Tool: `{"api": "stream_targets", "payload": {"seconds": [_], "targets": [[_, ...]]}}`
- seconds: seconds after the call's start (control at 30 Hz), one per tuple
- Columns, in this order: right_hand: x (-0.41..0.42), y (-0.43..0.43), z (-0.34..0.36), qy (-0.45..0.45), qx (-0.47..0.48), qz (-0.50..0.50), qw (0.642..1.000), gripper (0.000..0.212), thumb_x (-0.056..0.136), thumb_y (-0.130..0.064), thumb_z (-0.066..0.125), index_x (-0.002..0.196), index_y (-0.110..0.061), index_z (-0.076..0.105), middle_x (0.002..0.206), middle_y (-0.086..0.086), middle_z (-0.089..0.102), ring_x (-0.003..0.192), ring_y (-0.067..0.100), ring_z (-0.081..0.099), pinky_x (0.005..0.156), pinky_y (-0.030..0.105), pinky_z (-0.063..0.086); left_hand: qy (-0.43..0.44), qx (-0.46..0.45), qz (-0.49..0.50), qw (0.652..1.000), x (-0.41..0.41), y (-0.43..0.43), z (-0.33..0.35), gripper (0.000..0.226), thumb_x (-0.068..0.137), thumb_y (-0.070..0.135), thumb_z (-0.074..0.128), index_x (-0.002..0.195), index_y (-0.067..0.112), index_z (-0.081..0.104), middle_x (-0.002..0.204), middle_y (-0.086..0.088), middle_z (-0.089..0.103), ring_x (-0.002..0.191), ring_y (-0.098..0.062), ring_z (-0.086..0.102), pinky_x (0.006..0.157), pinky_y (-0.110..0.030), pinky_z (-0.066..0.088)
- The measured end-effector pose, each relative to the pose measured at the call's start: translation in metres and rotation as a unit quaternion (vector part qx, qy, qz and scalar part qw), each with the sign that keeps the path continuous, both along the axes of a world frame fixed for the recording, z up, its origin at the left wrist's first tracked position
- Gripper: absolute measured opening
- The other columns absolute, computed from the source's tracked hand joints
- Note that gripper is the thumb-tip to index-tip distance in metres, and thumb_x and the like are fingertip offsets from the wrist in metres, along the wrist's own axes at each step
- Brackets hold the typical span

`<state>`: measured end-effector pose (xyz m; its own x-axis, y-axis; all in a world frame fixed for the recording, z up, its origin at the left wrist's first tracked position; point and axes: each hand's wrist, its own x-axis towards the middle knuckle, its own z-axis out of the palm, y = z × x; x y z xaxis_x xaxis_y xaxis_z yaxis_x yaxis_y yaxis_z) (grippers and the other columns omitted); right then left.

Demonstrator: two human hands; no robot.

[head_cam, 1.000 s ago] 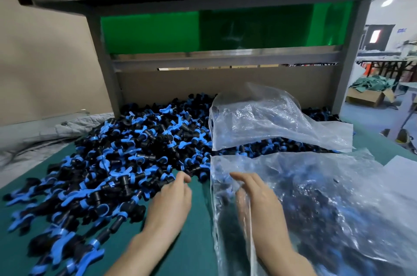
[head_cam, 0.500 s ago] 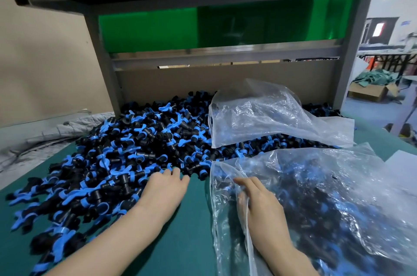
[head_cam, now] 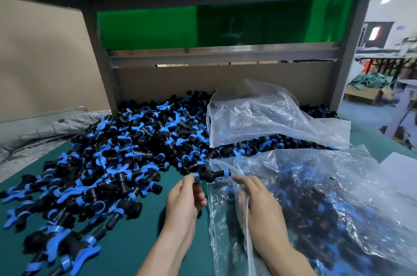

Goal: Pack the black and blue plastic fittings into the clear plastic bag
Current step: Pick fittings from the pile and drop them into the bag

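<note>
Left hand (head_cam: 184,200) pinches one black and blue fitting (head_cam: 208,173) at the bag mouth while the right hand (head_cam: 259,204) grips the clear bag's (head_cam: 327,203) edge; better to hold that mouth wide and release well inside, the pile (head_cam: 117,154) waiting at ten o'clock.

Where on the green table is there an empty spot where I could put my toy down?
The barest patch of the green table mat lies near the front, between the pile of black and blue plastic fittings and the clear plastic bag, though the left hand crosses it. A small strip shows at the far right edge. Everywhere else is crowded.
</note>
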<state>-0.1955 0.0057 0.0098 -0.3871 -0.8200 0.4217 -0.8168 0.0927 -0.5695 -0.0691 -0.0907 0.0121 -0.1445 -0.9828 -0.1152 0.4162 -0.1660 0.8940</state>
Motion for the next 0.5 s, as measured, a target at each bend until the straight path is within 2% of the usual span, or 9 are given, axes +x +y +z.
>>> {"api": "stream_targets", "payload": {"seconds": [0.17,0.33,0.5], "targets": [[0.0,-0.002,-0.002,0.017,-0.005,0.001,1.0,0.036,0.103,-0.018,0.041,0.134,-0.034,0.051,0.123,-0.02,0.054,0.097,0.013,0.058,0.079,0.032,0.046,-0.01,-0.023,-0.033,0.999,0.0,0.003,-0.01,0.02,0.099,0.021,0.055,0.083,0.008,0.06,0.061,0.0,0.055,0.052,-0.009,0.051,0.048,-0.022,0.046],[-0.001,-0.004,-0.006,0.007,-0.022,-0.006,1.0,0.03,0.104,-0.022,0.042,0.129,-0.034,0.053,0.115,-0.021,0.054,0.093,0.011,0.059,0.078,0.034,0.047,-0.047,-0.057,-0.028,0.997,0.001,0.006,-0.009,0.019,0.099,0.022,0.055,0.098,0.005,0.063,0.063,-0.002,0.059,0.052,-0.013,0.053,0.05,-0.025,0.048],[-0.001,-0.004,-0.006,0.015,-0.025,-0.004,1.0,0.028,0.103,-0.024,0.042,0.127,-0.032,0.054,0.108,-0.019,0.054,0.09,0.012,0.058,0.075,0.034,0.046,-0.096,-0.102,-0.031,0.99,0.002,0.01,-0.009,0.012,0.096,0.025,0.059,0.1,0.014,0.065,0.062,0.0,0.058,0.052,-0.012,0.05,0.046,-0.024,0.044]]}}
